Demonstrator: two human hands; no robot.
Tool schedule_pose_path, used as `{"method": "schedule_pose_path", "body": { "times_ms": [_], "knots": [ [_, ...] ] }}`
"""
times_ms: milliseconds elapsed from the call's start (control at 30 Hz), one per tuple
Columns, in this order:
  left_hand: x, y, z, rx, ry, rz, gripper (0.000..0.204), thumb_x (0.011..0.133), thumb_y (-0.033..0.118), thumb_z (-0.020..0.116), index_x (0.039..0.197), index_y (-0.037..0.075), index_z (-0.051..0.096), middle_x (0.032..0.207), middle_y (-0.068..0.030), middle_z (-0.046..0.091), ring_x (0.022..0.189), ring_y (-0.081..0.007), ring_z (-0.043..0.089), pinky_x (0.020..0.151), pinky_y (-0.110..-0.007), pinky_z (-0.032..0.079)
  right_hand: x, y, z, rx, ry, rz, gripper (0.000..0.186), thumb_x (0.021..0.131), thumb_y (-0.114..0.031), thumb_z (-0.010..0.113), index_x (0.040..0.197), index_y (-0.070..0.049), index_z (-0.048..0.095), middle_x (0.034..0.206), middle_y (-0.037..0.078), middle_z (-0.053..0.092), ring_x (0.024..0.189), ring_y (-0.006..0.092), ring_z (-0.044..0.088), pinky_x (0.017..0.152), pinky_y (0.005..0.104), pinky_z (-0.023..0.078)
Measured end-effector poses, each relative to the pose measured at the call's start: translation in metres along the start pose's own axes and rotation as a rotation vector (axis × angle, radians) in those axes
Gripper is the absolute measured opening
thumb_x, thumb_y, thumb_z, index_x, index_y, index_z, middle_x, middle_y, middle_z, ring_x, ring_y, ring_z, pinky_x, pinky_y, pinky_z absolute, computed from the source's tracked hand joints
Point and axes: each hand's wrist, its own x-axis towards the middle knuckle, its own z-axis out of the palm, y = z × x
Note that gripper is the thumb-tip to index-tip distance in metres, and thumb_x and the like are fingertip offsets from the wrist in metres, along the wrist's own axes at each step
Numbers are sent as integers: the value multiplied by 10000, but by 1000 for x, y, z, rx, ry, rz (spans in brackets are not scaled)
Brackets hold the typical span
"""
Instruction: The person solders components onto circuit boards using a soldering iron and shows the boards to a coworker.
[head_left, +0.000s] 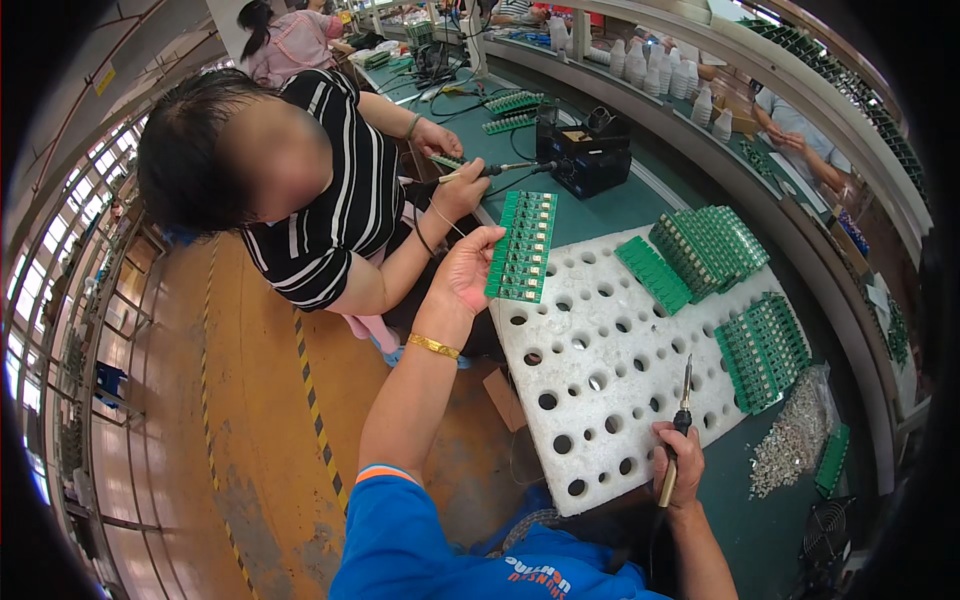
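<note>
My left hand [468,268] grips a green circuit board panel [523,248] by its left edge, with a row of pale components facing up. In my right hand [680,462] is a soldering iron [684,410], its bare tip pointing away from me over the white foam board [545,440] full of round holes. On the foam's far right part stand stacked circuit board panels [705,250], with one panel [652,274] lying flat beside them. A second stack of panels [762,350] sits nearer, at the foam's right edge.
A bag of small pale components [792,440] spills on the green bench, next to a loose green board [832,460] and a black fan [828,528]. A co-worker [345,190] at left holds another iron near a black soldering station [585,150]. White bottle-shaped parts [655,68] line the far shelf.
</note>
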Motion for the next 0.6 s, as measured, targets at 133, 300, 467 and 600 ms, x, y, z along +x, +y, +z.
{"method": "schedule_pose_path", "body": {
  "times_ms": [133, 300, 467, 600],
  "knots": [
    [6, 3, -14, -39, -34, -18, 122, 839, 99, 597, 902, -2, 624, 786, -75, 670, 694, -165, 661, 677, -344, 583, 0, 0, 0, 3, -7, -10, 274, 793, -3, 605, 1040, -36, 494, 907, 170, 639, 651, 263, 532, 610, 381, 436],
    [6, 2, -12, -21, -48, -20, 126, 840, 103, 603, 900, -5, 625, 787, -77, 671, 707, -168, 664, 682, -345, 581, -3, 0, -2, 7, -32, 25, 196, 894, -115, 561, 1059, -29, 497, 920, 188, 637, 754, 292, 590, 672, 379, 485],
    [0, 3, -4, 6, 19, -6, 134, 843, 110, 604, 903, -9, 625, 782, -76, 668, 707, -166, 663, 677, -338, 577, -2, 0, 0, 16, -20, 26, 198, 894, -119, 564, 1061, -33, 501, 921, 183, 639, 724, 274, 568, 655, 370, 475],
    [7, 4, -17, 2, -40, -27, 146, 846, 114, 601, 917, -13, 624, 819, -97, 681, 733, -186, 669, 703, -351, 574, 0, -2, 0, 12, -12, 8, 222, 844, -62, 584, 1048, -35, 499, 915, 176, 637, 699, 277, 557, 640, 376, 461]
  ]
}}
